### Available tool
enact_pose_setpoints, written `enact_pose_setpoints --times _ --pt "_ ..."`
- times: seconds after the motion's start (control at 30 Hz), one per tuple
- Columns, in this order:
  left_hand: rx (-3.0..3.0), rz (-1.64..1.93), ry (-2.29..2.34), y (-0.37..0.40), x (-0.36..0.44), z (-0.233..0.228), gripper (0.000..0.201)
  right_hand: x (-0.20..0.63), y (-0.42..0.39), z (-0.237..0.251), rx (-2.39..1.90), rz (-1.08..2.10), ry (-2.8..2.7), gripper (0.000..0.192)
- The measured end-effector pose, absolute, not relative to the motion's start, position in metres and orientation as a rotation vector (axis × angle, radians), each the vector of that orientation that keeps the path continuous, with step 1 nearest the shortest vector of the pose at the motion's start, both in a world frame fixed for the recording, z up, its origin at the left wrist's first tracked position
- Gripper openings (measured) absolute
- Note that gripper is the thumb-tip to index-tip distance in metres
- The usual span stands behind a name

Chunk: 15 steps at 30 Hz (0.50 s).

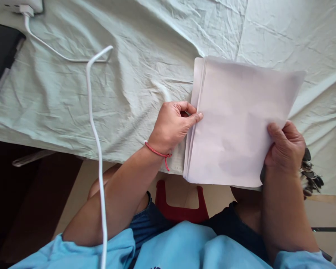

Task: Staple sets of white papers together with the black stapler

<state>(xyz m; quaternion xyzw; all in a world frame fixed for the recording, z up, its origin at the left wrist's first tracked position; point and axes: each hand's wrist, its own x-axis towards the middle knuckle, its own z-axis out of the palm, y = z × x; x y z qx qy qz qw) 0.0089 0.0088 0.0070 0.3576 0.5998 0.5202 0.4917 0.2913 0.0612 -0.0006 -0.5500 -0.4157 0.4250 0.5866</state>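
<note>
A small stack of blank white paper sheets lies at the table's near edge, its lower end reaching past the edge. My left hand pinches the stack's left side, thumb on top and fingers at the edge. A few sheet edges show slightly fanned along that side. My right hand grips the right side, thumb on top, with its other fingers partly hidden. A red thread bracelet is tied around my left wrist.
A pale green cloth with wrinkles covers the table. A white cable runs from a white box toward me. A black case lies far left. Keys sit beside my right wrist. Below is a red stool.
</note>
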Motion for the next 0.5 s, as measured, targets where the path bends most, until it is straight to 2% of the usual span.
enact_pose_setpoints --times 0.2,0.43,0.5 --pt "0.867 1.279 1.444 0.0087 0.0094 0.0084 0.037 0.2905 0.0617 -0.0023 -1.358 1.0 -1.007 0.034" --pt "0.909 1.331 1.448 0.0101 0.012 0.0072 0.023 0.2961 0.0675 -0.0077 -1.36 0.943 -1.015 0.027" --pt "0.899 1.323 1.485 0.0099 0.0126 0.0075 0.026 0.2968 0.068 -0.0079 -1.354 0.935 -1.013 0.026"
